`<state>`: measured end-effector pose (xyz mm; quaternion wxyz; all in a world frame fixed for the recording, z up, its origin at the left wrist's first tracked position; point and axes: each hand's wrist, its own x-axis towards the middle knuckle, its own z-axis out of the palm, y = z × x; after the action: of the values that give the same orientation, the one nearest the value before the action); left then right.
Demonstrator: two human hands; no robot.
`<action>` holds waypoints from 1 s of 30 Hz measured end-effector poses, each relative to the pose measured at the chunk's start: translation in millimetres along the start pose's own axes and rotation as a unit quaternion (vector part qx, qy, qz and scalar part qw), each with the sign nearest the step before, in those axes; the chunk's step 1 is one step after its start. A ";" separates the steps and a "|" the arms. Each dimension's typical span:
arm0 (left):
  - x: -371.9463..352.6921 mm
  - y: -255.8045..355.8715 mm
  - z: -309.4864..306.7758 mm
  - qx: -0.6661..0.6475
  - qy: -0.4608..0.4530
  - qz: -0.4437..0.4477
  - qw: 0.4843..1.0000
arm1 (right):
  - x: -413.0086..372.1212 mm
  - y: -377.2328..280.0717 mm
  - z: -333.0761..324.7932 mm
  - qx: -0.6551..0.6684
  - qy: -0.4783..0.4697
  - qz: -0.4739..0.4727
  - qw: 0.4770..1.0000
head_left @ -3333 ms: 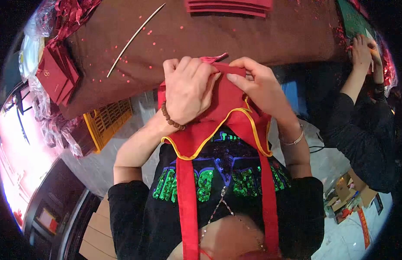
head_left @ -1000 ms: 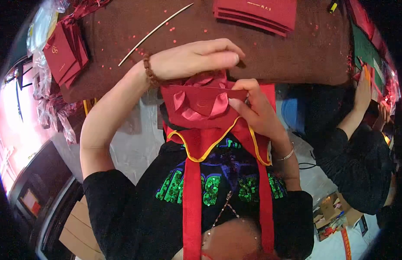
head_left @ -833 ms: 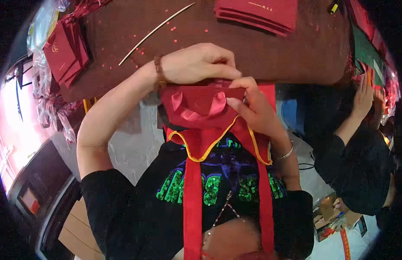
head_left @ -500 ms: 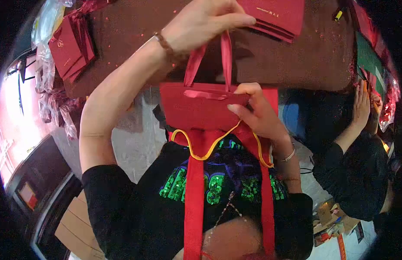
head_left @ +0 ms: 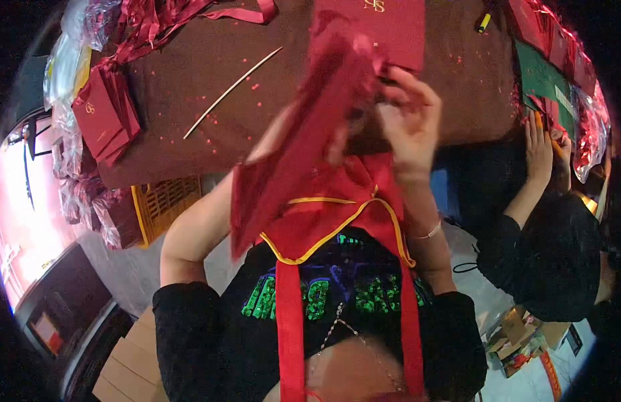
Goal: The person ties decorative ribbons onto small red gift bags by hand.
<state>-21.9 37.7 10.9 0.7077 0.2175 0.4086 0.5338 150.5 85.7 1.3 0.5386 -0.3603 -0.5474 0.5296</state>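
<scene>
A dark red paper bag (head_left: 290, 147), smeared by motion, hangs tilted in front of my chest. My left forearm passes behind it; the fingers of my left hand (head_left: 336, 144) show blurred at its right edge, closed on it. My right hand (head_left: 411, 124) is beside the bag's upper right end, with fingers curled round a pink ribbon (head_left: 374, 60) that is partly blurred. A stack of red bags (head_left: 391, 33) with gold lettering lies on the brown table (head_left: 170, 100), just beyond my hands.
More red bags (head_left: 103, 117) lie at the table's left edge, near plastic wrapping (head_left: 69, 87). A thin white stick (head_left: 233, 92), red ribbons (head_left: 243, 12) and a yellow item (head_left: 484, 23) are on the table. A yellow crate (head_left: 166, 204) stands below. At right, a co-worker's hands (head_left: 539, 151) touch a bag.
The bag has swung from flat before my chest to a steep tilt. My left hand has come down behind it, and my right hand has moved up. The thin stick has come into view.
</scene>
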 end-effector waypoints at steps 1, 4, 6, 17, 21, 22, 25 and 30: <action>2.2 7.5 8.7 0.038 0.002 0.040 0.998 | -0.8 -11.8 -8.1 -0.058 0.007 -0.022 0.998; -1.6 36.0 -10.1 0.117 0.119 0.062 0.984 | 3.3 -81.9 -14.9 -0.150 -0.248 -0.183 0.939; -5.1 44.5 -22.3 0.239 0.099 0.099 0.961 | -0.8 -116.2 -6.4 -0.192 -0.402 -0.278 0.851; -9.3 25.8 -24.7 0.213 0.072 0.085 0.971 | 14.4 -169.3 -20.9 -0.311 -0.490 -0.285 0.763; -13.7 25.4 -22.2 0.236 0.065 0.065 0.967 | 16.4 -172.8 -14.4 -0.328 -0.488 -0.284 0.757; -11.9 22.7 -21.9 0.237 0.063 0.066 0.967 | 14.4 -172.4 -8.6 -0.322 -0.485 -0.289 0.760; -10.7 16.6 -17.6 0.200 0.084 0.069 0.974 | 5.6 -161.2 12.9 -0.278 -0.471 -0.318 0.775; -16.9 17.7 -16.3 0.201 0.086 0.021 0.976 | 23.4 -123.6 22.5 -0.327 -0.375 -0.326 0.804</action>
<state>-47.0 25.8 20.6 0.6001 0.3172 0.5621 0.4725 146.7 81.7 129.1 0.2829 -0.0887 -0.9325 0.2064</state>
